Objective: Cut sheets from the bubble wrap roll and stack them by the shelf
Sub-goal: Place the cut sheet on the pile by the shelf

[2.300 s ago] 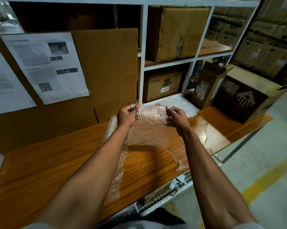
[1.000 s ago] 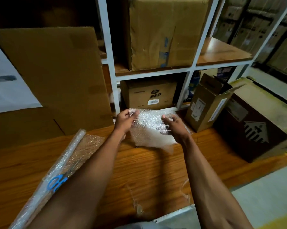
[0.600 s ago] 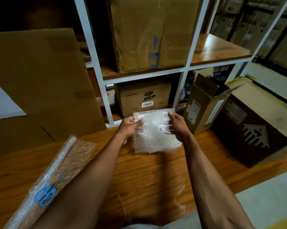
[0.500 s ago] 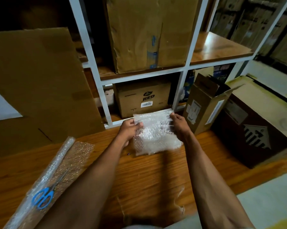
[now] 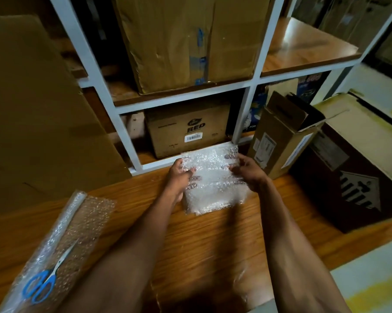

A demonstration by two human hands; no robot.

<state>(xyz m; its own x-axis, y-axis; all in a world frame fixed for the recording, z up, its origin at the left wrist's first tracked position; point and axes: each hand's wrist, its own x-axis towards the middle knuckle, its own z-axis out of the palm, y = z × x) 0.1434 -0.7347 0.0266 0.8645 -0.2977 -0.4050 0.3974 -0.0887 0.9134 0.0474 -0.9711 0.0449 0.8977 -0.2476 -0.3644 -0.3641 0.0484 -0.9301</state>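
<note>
A cut sheet of bubble wrap (image 5: pixel 213 179) is held low over the wooden table (image 5: pixel 213 240), right in front of the white shelf frame (image 5: pixel 127 141). My left hand (image 5: pixel 177 177) grips its left edge and my right hand (image 5: pixel 249 172) grips its right edge, fingers showing through the plastic. More bubble wrap seems to lie under it, but I cannot tell the layers apart. The bubble wrap roll (image 5: pixel 61 242) lies partly unrolled at the lower left, with blue-handled scissors (image 5: pixel 42 283) resting on it.
Cardboard boxes fill the shelf, one marked RED (image 5: pixel 188 129) just behind the sheet. An open brown box (image 5: pixel 280 134) and a large dark carton (image 5: pixel 357 172) stand on the table to the right. A cardboard sheet (image 5: pixel 39 114) leans at the left.
Both hands carried the cut sheet away from the roll to the spot by the shelf and lowered it there. The view turned right, so the roll and scissors now lie at the lower left.
</note>
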